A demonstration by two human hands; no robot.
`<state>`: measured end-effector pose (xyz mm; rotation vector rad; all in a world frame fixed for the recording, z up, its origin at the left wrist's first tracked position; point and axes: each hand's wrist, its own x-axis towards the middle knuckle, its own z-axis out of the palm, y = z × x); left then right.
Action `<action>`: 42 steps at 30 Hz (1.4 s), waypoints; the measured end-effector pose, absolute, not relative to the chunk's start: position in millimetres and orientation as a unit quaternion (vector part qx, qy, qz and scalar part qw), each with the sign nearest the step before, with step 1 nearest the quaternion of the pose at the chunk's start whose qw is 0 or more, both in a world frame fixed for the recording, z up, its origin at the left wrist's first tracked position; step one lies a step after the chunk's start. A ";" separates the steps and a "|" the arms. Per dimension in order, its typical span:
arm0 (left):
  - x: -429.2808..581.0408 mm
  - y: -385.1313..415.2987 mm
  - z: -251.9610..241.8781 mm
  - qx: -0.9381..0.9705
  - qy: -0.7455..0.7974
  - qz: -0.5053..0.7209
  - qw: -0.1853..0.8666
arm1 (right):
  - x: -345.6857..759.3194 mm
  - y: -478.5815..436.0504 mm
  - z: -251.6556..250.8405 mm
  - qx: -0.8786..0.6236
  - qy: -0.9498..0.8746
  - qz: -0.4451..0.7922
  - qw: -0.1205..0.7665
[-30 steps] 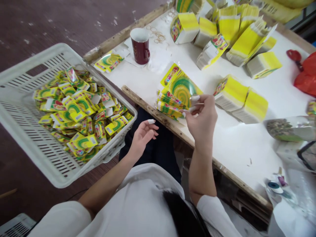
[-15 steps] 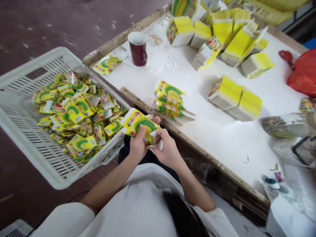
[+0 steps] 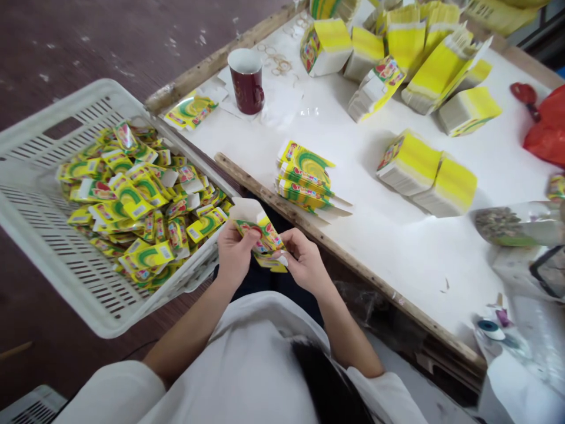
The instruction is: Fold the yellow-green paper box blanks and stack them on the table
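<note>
Between my two hands, in front of my body and just off the table's edge, is a yellow and green printed carton [image 3: 261, 231]. Its pale end flap stands out on the upper left side. My left hand [image 3: 235, 250] grips the carton's left part with the thumb on top. My right hand [image 3: 302, 256] pinches the right end, where a small white flap shows at the fingertips. A short fanned row of flat cartons [image 3: 304, 176] lies on the table just beyond my hands. To my left, a white plastic basket [image 3: 103, 315] holds a heap of folded cartons [image 3: 143, 200].
The white table [image 3: 353, 253] has a wooden edge strip [image 3: 309, 227]. On it stand a maroon mug [image 3: 246, 85], rubber bands [image 3: 278, 62], and stacked yellow cartons [image 3: 412, 159]. A red plastic bag [image 3: 547, 129] and a clear bag [image 3: 498, 225] lie to the right.
The carton has been turned in my hands, so a different side and its pale open flap now show. My left hand has shifted slightly left. The view has moved a little.
</note>
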<state>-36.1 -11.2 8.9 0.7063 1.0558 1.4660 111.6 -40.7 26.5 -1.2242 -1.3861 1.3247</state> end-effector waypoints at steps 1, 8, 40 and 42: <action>-38.7 -11.0 5.2 0.294 0.472 0.628 0.545 | 113.7 -41.5 27.6 -0.495 -0.561 0.519 0.413; -79.7 5.1 27.5 0.347 0.430 0.547 0.629 | 142.9 -45.4 49.9 -0.527 -0.685 0.310 0.397; -40.8 -27.4 -0.2 0.774 0.464 0.310 0.300 | 120.6 -57.3 14.0 -0.504 -0.674 0.353 0.409; -47.4 -26.9 3.7 0.766 0.491 0.294 0.292 | 122.9 -54.8 13.4 -0.518 -0.675 0.321 0.416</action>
